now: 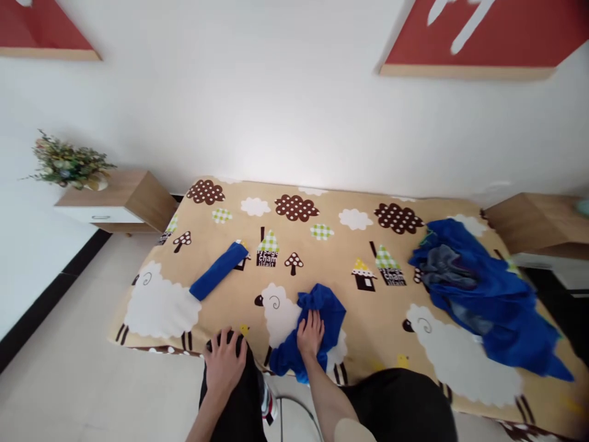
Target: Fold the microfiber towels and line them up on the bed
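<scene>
Cloth (331, 308), bright blue and crumpled, lies in the head view at the near edge of the bed, on the cream bedsheet (331, 261), partly covering a printed white sheep. Your right hand (311, 331) rests on it palm down, with the fingers stretched over the bunched fabric; you cannot tell from here whether the fingertips pinch a fold. Part of the blue fabric hangs down toward the edge beside your wrist.

Your left hand (225, 358) grips nothing: it is laid over your left knee, fingers spread on the black trousers (414, 399).

Ahead of that hand and to its left, a neatly folded blue strip (218, 270) lies slantwise, apart from the crumpled piece, one end against a printed sheep and the other over a little printed house. Well off to your right, a loose blue heap (497, 307) sprawls over the sheet, with dark grey fabric (448, 267) on top of it.

Past the left end of the bed stands a wooden nightstand (154, 199) bearing a flower arrangement (73, 162); another bedside cabinet (543, 218) stands at the right end.
</scene>
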Motion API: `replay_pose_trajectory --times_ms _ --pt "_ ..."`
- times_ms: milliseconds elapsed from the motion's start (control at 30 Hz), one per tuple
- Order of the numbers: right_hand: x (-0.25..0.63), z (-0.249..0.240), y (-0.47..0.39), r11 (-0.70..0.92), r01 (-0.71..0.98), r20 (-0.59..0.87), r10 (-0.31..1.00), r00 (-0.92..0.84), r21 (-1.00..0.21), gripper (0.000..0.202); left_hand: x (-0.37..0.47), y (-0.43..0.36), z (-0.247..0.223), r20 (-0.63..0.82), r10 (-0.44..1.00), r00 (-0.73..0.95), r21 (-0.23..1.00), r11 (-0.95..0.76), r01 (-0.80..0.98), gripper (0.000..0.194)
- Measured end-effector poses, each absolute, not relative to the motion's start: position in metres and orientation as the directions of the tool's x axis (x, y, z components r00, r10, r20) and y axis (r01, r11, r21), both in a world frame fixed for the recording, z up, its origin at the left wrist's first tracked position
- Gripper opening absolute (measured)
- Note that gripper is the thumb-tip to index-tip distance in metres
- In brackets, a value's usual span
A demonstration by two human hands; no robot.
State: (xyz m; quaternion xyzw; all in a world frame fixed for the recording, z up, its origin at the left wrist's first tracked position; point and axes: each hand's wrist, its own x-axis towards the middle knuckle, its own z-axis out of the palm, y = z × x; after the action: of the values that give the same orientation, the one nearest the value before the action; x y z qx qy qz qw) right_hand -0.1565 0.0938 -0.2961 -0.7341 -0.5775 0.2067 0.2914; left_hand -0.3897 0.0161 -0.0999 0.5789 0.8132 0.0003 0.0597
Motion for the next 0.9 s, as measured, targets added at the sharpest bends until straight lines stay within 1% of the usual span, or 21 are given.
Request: replay_pose_trajectory --times_ms 100,167,200,300,400,500,600,700,800,900 --pt "-0.155 -0.312 0.097 -0.182 0.75 0.032 0.965 0.261 -0.636 0.057 -0.434 0.067 -0.116 -0.122 0.953 -0.276 0.109 0.289 0.951 0.039" --pt "-0.155 -0.318 0.099 -0.2 0.757 0.015 0.964 0.266 -0.623 0.059 -0.466 0.12 -0.129 -0.081 0.963 -0.258 0.088 0.265 0.96 0.041" --pt "-0.155 -0.32 0.099 -0.207 0.758 0.002 0.964 0.265 -0.618 0.06 -0.479 0.148 -0.137 -0.083 0.963 -0.257 0.076 0.263 0.962 0.043" --pt "-0.154 -0.325 0.098 -0.23 0.757 -0.036 0.964 0.264 -0.612 0.062 -0.507 0.23 -0.161 -0.149 0.953 -0.264 0.034 0.271 0.962 0.062" --pt "-0.152 -0.329 0.097 -0.24 0.767 -0.055 0.964 0.259 -0.595 0.061 -0.519 0.284 -0.184 -0.239 0.938 -0.251 0.016 0.262 0.965 0.077" --pt "-0.152 -0.329 0.098 -0.24 0.781 -0.051 0.965 0.259 -0.577 0.06 -0.525 0.307 -0.199 -0.319 0.914 -0.249 0.01 0.266 0.964 0.075" --pt "-0.152 -0.328 0.099 -0.251 0.773 -0.058 0.961 0.269 -0.583 0.059 -0.538 0.313 -0.205 -0.34 0.91 -0.239 0.011 0.258 0.966 0.07" --pt "-0.152 -0.328 0.099 -0.248 0.777 -0.059 0.963 0.264 -0.578 0.058 -0.563 0.316 -0.205 -0.289 0.919 -0.269 0.026 0.288 0.957 0.067" --pt "-0.151 -0.329 0.098 -0.244 0.79 -0.061 0.965 0.254 -0.563 0.059 -0.601 0.319 -0.201 -0.213 0.901 -0.377 0.019 0.39 0.921 0.068" --pt "-0.151 -0.33 0.098 -0.24 0.805 -0.066 0.968 0.244 -0.543 0.058 -0.637 0.322 -0.195 -0.186 0.857 -0.481 -0.006 0.489 0.872 0.069"
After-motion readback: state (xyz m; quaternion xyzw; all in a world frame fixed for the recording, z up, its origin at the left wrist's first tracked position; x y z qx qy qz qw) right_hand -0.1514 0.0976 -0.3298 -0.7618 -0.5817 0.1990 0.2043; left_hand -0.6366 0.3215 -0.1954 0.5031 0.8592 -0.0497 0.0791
